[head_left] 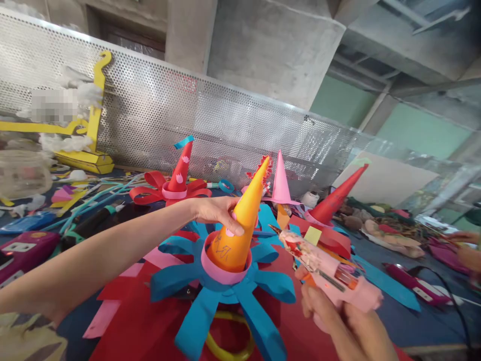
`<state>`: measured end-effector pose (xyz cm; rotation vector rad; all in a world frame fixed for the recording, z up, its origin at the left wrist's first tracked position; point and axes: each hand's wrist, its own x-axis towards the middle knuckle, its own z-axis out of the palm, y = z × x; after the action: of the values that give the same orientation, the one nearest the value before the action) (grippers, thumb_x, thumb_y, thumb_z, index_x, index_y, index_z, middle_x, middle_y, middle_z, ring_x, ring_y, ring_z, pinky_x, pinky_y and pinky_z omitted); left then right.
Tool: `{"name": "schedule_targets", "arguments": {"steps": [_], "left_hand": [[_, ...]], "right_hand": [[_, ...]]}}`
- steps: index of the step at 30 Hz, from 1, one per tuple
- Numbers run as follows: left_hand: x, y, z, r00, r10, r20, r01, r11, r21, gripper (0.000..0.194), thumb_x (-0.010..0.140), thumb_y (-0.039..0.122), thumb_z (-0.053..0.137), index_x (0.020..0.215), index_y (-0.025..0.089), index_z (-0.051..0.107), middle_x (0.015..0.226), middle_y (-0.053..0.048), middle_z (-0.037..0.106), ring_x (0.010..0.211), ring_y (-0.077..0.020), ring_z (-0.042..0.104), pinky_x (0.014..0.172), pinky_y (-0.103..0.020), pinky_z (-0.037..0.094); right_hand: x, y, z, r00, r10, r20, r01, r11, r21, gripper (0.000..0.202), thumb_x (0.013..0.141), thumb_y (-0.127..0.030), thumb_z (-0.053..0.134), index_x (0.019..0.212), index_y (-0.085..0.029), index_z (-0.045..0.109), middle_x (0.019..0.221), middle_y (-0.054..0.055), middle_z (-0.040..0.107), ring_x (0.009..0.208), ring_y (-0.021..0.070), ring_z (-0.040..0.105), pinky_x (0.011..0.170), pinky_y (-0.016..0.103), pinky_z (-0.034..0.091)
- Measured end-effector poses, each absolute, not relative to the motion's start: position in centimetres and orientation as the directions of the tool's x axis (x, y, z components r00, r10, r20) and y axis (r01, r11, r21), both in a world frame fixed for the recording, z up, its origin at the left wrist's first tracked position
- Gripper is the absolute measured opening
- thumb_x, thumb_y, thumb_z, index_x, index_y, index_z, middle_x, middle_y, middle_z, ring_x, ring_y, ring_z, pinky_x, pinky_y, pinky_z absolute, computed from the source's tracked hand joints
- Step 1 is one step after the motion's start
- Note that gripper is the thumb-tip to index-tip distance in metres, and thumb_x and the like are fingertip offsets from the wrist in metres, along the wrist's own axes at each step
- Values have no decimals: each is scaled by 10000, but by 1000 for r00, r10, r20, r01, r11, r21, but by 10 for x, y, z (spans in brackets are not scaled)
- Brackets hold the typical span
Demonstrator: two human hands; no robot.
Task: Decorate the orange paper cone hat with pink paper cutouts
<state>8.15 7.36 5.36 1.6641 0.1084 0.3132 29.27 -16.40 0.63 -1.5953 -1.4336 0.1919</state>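
Note:
My left hand [221, 214] is closed around the middle of an orange paper cone hat [235, 245], thumb on the near side. The cone tilts to the right, with a pink band round its base, blue paper loops [199, 321] spread out below, and red jagged trim near the tip. Some handwriting shows low on the cone. My right hand [334, 321] grips a pink glue gun [323, 265] by its handle. Its nozzle points up and left, a short way right of the cone and apart from it. Red paper [139, 321] lies underneath.
Behind stand a red cone hat [180, 173], a pink cone [280, 183] and another red cone [338, 195]. Magenta tools [417, 283] lie at both sides. A perforated metal panel [150, 110] runs along the back. Another person's hand [469, 250] shows at the right edge.

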Motion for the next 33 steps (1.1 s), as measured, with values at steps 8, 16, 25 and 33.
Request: {"name": "schedule_targets", "arguments": {"steps": [8,16,25,33], "left_hand": [[83,79,37,991,114,76,-85,77,993,557,578,228,837,1103,217,651,1054,-50,695,976,-255,658,869,-397,508],[93,92,32,988,63,141,-145,73,987,655,518,326,887,1107,189,635,1128,-80,670,1060,-277,629,930,-423,486],[96,88,25,989,56,140,-145,96,985,663,514,343,888,1107,181,642,1059,-74,688,965,-255,650,885,-403,502],[100,86,23,988,63,139,-145,99,984,658,509,357,885,1099,177,656,1075,-79,684,977,-266,644,895,-411,489]], "right_hand": [[291,-156,-1,126,769,627,858,233,-458,217,858,-422,629,888,-212,673,759,94,697,790,297,691,554,314,575],[290,-153,1,-156,728,667,897,388,-214,331,937,-192,510,1263,-246,503,1088,102,647,894,196,697,702,241,587],[295,-142,-3,-235,669,705,943,333,-2,297,942,-244,480,1233,-197,508,998,105,671,894,242,700,693,301,581],[301,-139,-13,-296,631,717,944,308,119,299,960,-239,448,1250,-175,487,1012,120,686,906,250,705,695,319,587]]}}
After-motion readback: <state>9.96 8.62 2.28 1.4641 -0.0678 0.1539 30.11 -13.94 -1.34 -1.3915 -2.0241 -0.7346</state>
